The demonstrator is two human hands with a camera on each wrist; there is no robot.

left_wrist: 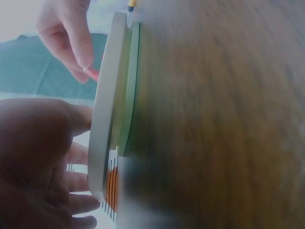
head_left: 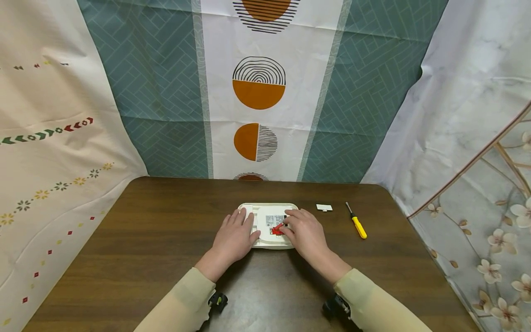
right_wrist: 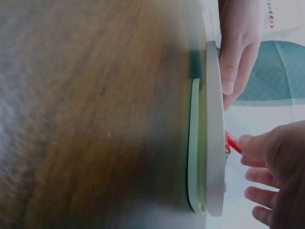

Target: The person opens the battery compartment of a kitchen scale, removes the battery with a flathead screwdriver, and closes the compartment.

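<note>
A white, rounded device point(head_left: 262, 222) lies on the table with a printed label point(head_left: 273, 219) facing up. My left hand point(head_left: 235, 234) rests on its left end, fingers stretched out and thumb on the near side. Over the right part, my right hand point(head_left: 308, 234) pinches a red battery point(right_wrist: 233, 141) between thumb and fingertip. The battery tilts up from the compartment, where more red shows beneath it. How many batteries lie there is hidden by the fingers. From the side, the left wrist view shows the device's thick white edge above a pale green lower part point(left_wrist: 129, 95).
Right of the device lies a small white cover point(head_left: 324, 207) with a tab. Farther right is a screwdriver point(head_left: 358, 226) with a yellow and black handle. The brown wooden table point(head_left: 166, 221) ends at patterned curtains behind and at both sides.
</note>
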